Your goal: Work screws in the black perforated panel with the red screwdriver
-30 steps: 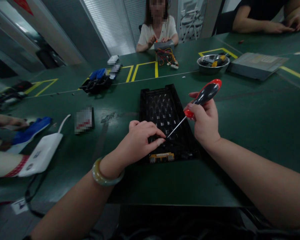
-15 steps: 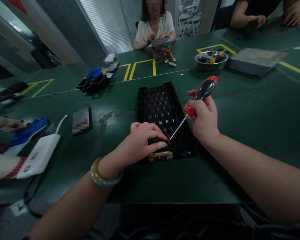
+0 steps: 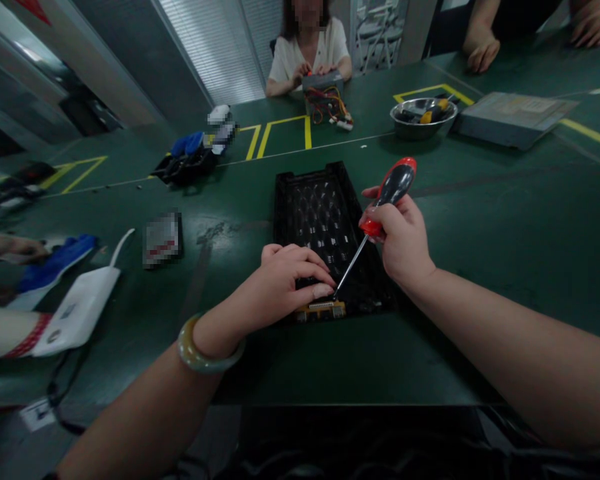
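Resting bent left hand [image 3: 293, 277] over near end of panel [image 3: 313, 207] beside board [image 3: 325, 309]; cannot tell whether pinching anything. Gripping screwdriver [image 3: 397, 187] in curled right hand [image 3: 405, 237], with tip near board. Probably placing tip; next calls for holding it steady.

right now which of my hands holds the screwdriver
Your right hand grips the red-and-black screwdriver; your left hand, with the bangle, lies over the black panel.
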A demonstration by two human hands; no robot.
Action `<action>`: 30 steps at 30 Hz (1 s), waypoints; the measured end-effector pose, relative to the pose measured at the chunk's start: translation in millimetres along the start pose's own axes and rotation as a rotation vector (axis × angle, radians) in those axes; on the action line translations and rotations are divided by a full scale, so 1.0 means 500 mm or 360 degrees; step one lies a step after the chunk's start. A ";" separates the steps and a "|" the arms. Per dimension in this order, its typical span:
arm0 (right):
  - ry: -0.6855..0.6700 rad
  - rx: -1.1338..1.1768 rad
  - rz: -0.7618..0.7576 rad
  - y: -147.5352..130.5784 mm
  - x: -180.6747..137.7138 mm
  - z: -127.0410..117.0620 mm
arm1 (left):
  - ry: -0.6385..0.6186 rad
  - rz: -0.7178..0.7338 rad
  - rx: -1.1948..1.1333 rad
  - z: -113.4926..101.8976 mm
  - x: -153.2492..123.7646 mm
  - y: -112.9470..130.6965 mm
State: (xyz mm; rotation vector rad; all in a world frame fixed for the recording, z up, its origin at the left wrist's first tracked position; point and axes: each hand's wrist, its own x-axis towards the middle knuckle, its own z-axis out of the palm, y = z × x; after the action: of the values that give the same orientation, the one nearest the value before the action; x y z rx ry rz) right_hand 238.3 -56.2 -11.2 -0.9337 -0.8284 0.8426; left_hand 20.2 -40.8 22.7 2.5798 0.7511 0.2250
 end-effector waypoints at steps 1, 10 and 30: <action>-0.0003 -0.0011 0.0004 0.000 0.000 0.000 | -0.0002 -0.0001 -0.0001 0.000 0.000 0.001; -0.0011 -0.0033 0.0044 0.003 0.003 -0.006 | -0.0006 0.0001 -0.0005 0.000 -0.001 0.000; -0.0108 -0.0176 -0.0400 -0.013 -0.008 -0.005 | -0.0016 0.0114 0.0008 0.000 -0.005 0.006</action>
State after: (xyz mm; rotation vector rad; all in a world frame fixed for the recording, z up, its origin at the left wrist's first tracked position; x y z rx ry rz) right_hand 240.2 -62.6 -7.2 -0.8792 -1.0360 0.6180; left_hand 19.4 -44.4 24.0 2.6133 0.6567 0.2320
